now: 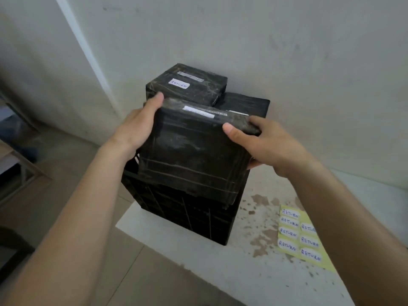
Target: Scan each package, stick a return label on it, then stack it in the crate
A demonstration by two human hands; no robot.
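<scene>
Keep your left hand (134,129) on the package (194,155), grip grasping its left edge above the crate (187,215). Lower it level beside the labelled package (187,85). Your right hand (262,142) grasps its right corner.

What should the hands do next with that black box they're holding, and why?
Probably lower it into the crate. Both the left hand and right hand grip the tilted package just above it, beside the package marked RETURN.
</scene>
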